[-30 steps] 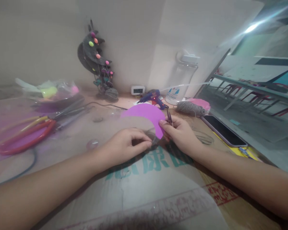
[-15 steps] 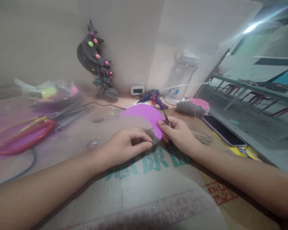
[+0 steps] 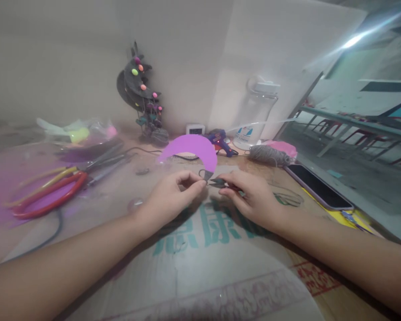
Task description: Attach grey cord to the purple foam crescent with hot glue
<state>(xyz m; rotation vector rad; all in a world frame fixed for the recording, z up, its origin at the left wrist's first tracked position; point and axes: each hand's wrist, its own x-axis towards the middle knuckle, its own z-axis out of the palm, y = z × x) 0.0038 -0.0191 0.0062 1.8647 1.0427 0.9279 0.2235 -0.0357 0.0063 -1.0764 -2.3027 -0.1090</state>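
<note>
My left hand (image 3: 173, 196) pinches the lower tip of a purple crescent (image 3: 194, 145), which curves up and away to the left. Grey yarn (image 3: 206, 174) covers that tip, and a small loop of it stands out by my left fingertips. In my right hand (image 3: 252, 194) is a pair of small scissors (image 3: 218, 182) with short dark blades. The blades point left, close to the wrapped tip; whether they touch the yarn I cannot tell. My right fingers cover the handles.
Large red-handled scissors (image 3: 50, 203) lie at left near a plastic bag (image 3: 90, 133). Behind stand a decorated grey moon (image 3: 133, 89), a clock (image 3: 195, 129), a glue gun (image 3: 223, 143) and a bottle (image 3: 257, 116). Grey yarn skein (image 3: 269, 155) and phone (image 3: 319, 187) lie at right.
My right hand has let go of the purple crescent and turned the small scissors from upright to pointing left. The left hand keeps its pinch on the tip. The view has shifted slightly.
</note>
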